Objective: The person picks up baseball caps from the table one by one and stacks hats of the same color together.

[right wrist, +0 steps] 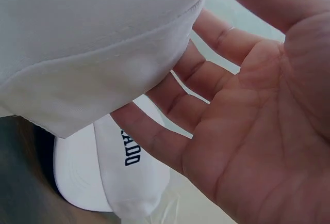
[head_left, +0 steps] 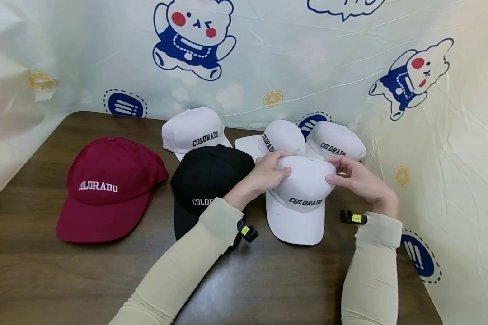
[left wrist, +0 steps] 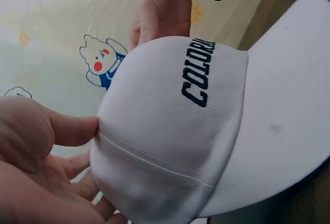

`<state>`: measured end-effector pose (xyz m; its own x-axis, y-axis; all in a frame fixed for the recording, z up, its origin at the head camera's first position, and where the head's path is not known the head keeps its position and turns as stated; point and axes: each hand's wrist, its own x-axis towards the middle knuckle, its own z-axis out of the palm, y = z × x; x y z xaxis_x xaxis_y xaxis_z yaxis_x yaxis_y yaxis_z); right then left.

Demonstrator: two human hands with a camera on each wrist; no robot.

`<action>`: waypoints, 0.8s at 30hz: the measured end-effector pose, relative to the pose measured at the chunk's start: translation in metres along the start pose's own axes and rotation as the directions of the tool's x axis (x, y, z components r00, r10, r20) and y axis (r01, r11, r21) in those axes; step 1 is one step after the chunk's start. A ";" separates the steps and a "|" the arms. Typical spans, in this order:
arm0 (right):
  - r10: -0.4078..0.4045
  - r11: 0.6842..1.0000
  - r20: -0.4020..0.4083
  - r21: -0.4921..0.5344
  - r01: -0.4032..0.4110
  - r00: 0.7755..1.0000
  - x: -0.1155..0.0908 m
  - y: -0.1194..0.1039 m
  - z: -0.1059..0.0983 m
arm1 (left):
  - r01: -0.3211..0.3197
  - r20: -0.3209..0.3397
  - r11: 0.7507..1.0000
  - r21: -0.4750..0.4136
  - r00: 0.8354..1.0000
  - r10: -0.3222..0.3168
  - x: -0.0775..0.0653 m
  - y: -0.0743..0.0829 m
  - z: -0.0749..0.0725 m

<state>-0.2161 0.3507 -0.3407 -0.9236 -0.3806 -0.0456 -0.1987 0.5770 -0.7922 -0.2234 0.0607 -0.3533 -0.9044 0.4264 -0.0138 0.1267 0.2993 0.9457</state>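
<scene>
A white baseball cap (head_left: 296, 223) with COLORADO in dark letters is held between both hands, its brim toward the person. The left hand (head_left: 262, 176) grips the left side of the crown, thumb on the front and fingers behind. On the opposite side, the right hand (head_left: 359, 179) holds the crown between thumb and fingers. In the left wrist view the held cap (left wrist: 154, 105) shows its lettering and brim seam. The right wrist view has the fingers of the right hand (right wrist: 247, 110) running behind the cap's edge (right wrist: 103, 69).
Three more white caps stand behind: one at back left (head_left: 195, 131), one in the middle (head_left: 286, 135), one at back right (head_left: 339, 140). A black cap (head_left: 211, 171) is partly behind the left arm. A maroon cap (head_left: 110, 180) sits left on the wooden table (head_left: 85, 280). A printed sheet (head_left: 268, 54) hangs behind.
</scene>
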 end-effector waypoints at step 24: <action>0.068 0.995 0.023 -0.069 -0.066 0.997 0.003 -0.019 0.009 | 0.008 0.078 0.995 0.101 0.997 -0.016 0.002 -0.010 0.004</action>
<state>-0.2121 0.3325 -0.3314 -0.9272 -0.3569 -0.1135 -0.1590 0.6496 -0.7434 -0.2250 0.0626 -0.3639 -0.8718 0.4869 -0.0538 0.1602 0.3872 0.9079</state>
